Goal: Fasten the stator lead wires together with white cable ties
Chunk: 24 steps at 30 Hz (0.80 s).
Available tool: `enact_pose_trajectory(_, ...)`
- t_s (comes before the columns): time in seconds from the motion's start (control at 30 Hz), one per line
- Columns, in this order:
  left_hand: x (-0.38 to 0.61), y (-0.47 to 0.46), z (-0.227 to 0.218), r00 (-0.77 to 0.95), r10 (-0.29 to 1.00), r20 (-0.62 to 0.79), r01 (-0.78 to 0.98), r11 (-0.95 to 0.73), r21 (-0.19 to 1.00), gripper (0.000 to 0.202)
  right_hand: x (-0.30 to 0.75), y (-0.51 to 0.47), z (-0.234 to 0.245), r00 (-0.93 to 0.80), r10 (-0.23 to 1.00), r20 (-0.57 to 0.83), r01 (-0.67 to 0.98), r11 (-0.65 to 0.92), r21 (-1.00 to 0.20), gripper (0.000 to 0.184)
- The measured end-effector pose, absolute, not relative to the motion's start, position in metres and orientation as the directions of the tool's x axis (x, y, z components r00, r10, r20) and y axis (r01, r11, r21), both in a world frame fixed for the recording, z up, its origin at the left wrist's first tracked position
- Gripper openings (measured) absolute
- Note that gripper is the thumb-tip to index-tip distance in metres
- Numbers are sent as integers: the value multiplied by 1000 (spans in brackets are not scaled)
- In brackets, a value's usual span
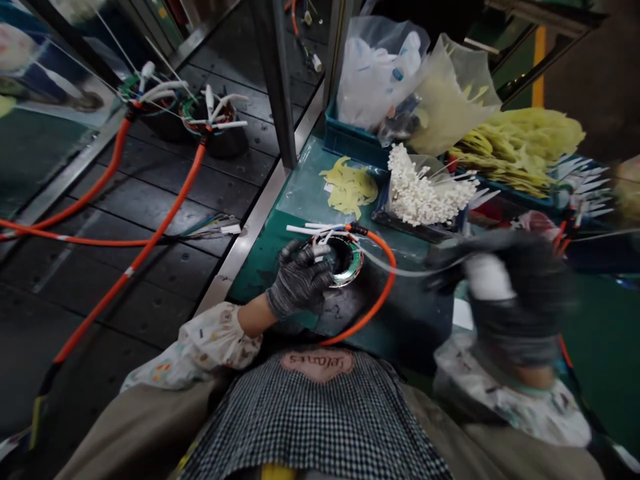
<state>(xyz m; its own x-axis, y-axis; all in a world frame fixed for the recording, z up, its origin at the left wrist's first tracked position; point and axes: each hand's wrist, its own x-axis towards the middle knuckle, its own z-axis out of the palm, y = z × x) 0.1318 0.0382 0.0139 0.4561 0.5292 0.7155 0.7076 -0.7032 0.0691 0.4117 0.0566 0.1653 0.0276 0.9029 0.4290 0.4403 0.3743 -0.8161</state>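
My left hand (299, 281), in a dark grey glove, grips the rim of a round wound stator (344, 259) on the green bench. White sleeved leads (313, 229) stick out of the stator to the left, and an orange cable (381, 293) loops from it toward me. My right hand (505, 293), also gloved, is raised at the right and smeared by motion. It seems to close on a white piece (484, 276), and a thin pale strand (400, 271) runs from it to the stator.
A heap of white sleeves (420, 190) lies in a tray behind the stator, with yellow strips (350, 187) beside it. Blue bins hold plastic bags (380, 73) and yellow pieces (520, 147). On the dark conveyor at left stand two other stators (215, 123) with orange cables (150, 240).
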Motion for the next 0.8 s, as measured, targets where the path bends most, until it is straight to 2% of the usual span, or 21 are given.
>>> enact_pose_trajectory(0.1,133,38,20,453,541,709,732,-679,51,16,404,35,139,-58,903,425,510,393,-765,19)
enact_pose_trajectory(0.27,132,35,23,472,574,669,744,-667,47,6,406,16,123,86,880,467,593,332,-734,10)
enact_pose_trajectory(0.4,129,34,20,464,622,631,710,-687,154,13,414,0,130,39,901,431,577,332,-746,12)
enact_pose_trajectory(0.47,128,34,19,457,601,656,696,-701,157,15,415,-5,127,80,908,410,551,303,-778,16)
enact_pose_trajectory(0.57,128,34,17,481,584,654,735,-676,63,18,411,-9,119,119,934,338,476,245,-845,27)
enact_pose_trajectory(0.63,126,33,15,499,622,603,764,-644,33,20,404,-7,117,177,918,356,527,217,-822,34)
enact_pose_trajectory(0.73,123,31,12,521,637,569,750,-659,51,14,390,-4,118,236,876,421,570,226,-790,45)
enact_pose_trajectory(0.8,123,30,12,515,614,598,719,-690,89,10,382,-6,118,216,906,364,453,237,-859,52)
